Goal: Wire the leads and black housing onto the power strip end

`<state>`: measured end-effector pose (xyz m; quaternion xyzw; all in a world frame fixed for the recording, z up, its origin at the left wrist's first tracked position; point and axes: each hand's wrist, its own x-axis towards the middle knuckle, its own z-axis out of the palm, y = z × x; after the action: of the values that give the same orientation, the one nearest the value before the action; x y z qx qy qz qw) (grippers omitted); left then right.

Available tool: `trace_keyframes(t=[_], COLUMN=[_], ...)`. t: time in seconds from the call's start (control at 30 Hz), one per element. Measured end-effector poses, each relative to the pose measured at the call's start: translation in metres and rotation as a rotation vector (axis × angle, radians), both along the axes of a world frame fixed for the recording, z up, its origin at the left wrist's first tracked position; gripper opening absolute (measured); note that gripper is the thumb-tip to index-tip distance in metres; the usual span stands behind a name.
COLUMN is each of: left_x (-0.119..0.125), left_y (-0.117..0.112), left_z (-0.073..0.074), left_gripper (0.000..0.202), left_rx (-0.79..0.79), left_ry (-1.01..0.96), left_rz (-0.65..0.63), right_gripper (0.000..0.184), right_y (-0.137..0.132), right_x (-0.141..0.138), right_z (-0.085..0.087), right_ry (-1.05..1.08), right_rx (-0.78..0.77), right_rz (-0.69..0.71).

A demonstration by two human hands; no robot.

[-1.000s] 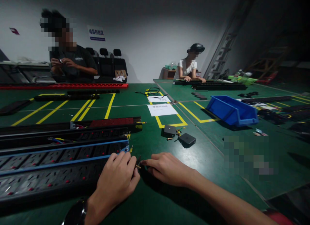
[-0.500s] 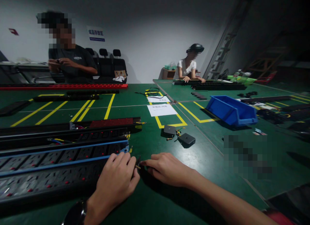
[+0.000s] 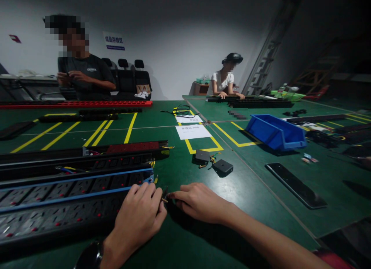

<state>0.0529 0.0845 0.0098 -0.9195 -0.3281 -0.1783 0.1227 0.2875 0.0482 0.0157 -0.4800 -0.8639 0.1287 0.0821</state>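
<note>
At the lower left lies a long black power strip (image 3: 66, 214) with sockets and red switches. My left hand (image 3: 140, 213) is closed over its right end, fingers curled down. A thin brass-coloured piece (image 3: 164, 200) juts out beside the left fingertips. Just right of that end is my right hand (image 3: 199, 203), its fingers curled and the index fingertip against something small and dark. What the right fingers pinch, if anything, is hidden. Behind the black strip runs a blue-edged power strip (image 3: 78, 187), close to my left knuckles.
Beyond my hands are two black box-shaped modules (image 3: 223, 167) with wires. A blue bin (image 3: 275, 133) and a phone-like black slab (image 3: 295, 185) lie to the right. White paper labels (image 3: 193, 132) sit mid-table. Two people (image 3: 89, 75) work across the table.
Both hands hold almost the same position at the strip's end. The view has shifted very slightly. At the far left, the person's hands have moved a little.
</note>
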Motion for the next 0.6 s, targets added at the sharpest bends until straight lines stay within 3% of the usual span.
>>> trace_keyframes(t=[0.6], left_x=[-0.0005], left_y=[-0.0002], left_z=[-0.0002], left_gripper=[0.015], left_rx=[-0.038], left_ry=[0.000], left_rz=[0.015], right_gripper=[0.037], right_y=[0.0000], right_x=[0.0006], right_z=[-0.0027], right_ry=[0.002], right_rx=[0.016], right_rz=[0.005])
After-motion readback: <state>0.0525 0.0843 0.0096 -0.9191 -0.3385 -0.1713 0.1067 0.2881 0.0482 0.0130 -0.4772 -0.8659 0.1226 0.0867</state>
